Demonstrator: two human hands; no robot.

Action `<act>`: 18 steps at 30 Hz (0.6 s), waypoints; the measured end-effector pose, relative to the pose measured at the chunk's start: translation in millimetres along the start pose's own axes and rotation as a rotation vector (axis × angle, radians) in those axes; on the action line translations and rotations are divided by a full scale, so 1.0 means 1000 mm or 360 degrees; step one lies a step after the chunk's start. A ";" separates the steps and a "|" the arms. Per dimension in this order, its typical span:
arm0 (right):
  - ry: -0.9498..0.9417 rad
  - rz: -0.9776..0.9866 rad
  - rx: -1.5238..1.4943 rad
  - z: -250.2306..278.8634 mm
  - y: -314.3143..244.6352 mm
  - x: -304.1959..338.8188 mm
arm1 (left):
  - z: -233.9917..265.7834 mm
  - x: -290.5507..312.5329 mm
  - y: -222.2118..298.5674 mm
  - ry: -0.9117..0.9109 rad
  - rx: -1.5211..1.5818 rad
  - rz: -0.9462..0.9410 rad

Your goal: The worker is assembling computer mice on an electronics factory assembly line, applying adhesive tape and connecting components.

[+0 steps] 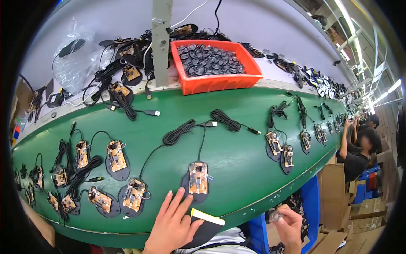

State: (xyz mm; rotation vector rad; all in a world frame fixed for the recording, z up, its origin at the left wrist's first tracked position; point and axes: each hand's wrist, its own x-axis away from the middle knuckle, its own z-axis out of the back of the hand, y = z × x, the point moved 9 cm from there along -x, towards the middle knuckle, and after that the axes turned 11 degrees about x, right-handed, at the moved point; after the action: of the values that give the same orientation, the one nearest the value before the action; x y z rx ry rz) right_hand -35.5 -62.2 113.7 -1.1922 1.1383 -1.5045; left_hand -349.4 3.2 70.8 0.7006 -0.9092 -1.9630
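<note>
My left hand [171, 222] reaches over the belt with its fingers stretched out. Its fingertips are at the lower edge of an open computer mouse base [186, 192], black, with a tan circuit board [198, 178] on it. Beside the left thumb is a black flat thing with a yellow-and-white edge [208, 216]; whether the thumb touches it, I cannot tell. My right hand [288, 224], at the lower right, pinches a small round, greyish, see-through part [275, 216] between thumb and fingers. That hand is above a blue bin [312, 211] of small dark parts.
Several more open mice with coiled cables lie along the green belt [237, 169]. An orange-red bin [220, 84] of dark round parts stands behind it, beside a metal post [160, 46]. Cardboard boxes [332, 199] and a person [359, 148] are at right. Another person's arm [40, 224] shows lower left.
</note>
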 end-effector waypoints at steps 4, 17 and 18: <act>-0.0166 0.0290 0.0231 -0.062 -0.013 -0.048 | -0.013 0.001 0.023 0.0001 -0.0066 -0.0166; -0.0670 0.1000 0.0999 -0.179 -0.006 -0.156 | -0.010 0.001 0.014 0.0204 0.0134 -0.0064; -0.0690 0.0947 0.0937 -0.179 -0.003 -0.155 | -0.012 0.001 0.011 0.0205 0.0130 -0.0032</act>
State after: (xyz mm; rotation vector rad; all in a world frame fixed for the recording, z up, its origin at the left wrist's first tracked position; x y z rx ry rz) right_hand -188.4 113.3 67.3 -0.6402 0.6059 -0.9522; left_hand -336.1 -5.6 72.8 0.8753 -0.9106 -1.8832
